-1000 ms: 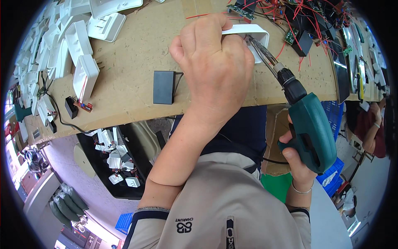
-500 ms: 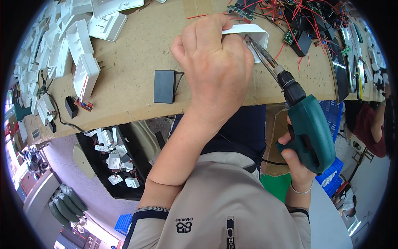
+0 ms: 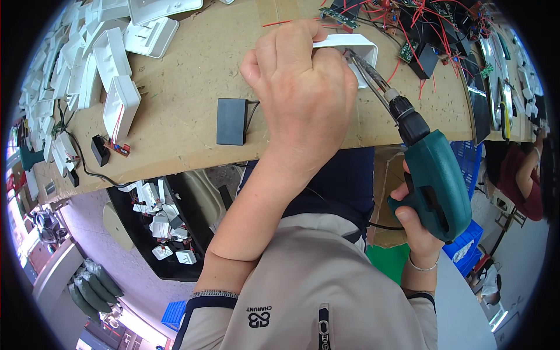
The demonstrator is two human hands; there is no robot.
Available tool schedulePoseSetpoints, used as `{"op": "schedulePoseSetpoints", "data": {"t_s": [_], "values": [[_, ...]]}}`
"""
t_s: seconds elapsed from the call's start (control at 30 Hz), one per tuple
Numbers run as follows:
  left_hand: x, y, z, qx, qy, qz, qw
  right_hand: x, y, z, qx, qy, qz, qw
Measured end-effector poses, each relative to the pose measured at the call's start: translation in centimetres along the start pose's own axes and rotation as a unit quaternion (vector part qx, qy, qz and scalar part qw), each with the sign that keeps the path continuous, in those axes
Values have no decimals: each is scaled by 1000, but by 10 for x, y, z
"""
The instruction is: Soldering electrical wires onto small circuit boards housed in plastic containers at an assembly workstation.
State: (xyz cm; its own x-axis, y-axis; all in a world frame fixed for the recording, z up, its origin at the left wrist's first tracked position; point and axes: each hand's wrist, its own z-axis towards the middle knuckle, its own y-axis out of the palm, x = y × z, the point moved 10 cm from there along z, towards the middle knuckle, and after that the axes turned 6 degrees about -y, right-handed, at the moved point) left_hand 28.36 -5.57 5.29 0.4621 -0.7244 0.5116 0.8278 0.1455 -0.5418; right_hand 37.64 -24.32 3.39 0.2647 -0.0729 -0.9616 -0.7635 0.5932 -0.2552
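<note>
White plastic casing (image 3: 354,39), one o'clock — left hand (image 3: 306,90) closed on its left end, fingertips hidden, presumably steadying it. Green soldering gun (image 3: 441,178), three o'clock — right hand (image 3: 417,231) gripping the handle, nose angled toward eleven o'clock, apparently to reach inside the casing.

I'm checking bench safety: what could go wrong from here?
The left hand grips the white case close to the tip of the green tool, so a slip could injure that hand. If hot, the tip might mark the case. The black block near the left wrist could get knocked.
</note>
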Motion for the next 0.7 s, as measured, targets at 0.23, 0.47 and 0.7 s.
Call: {"op": "schedulePoseSetpoints", "data": {"t_s": [0.23,0.47,0.7], "values": [[0,0,0,1,3,1,1000,2,-4,-2,17,-7,-11,1000],[1,0,0,0,3,0,1000,1,-3,-2,7,-5,-25,1000],[0,0,1,1,4,-3,1000,-1,-2,-3,3,-10,-23,1000]]}}
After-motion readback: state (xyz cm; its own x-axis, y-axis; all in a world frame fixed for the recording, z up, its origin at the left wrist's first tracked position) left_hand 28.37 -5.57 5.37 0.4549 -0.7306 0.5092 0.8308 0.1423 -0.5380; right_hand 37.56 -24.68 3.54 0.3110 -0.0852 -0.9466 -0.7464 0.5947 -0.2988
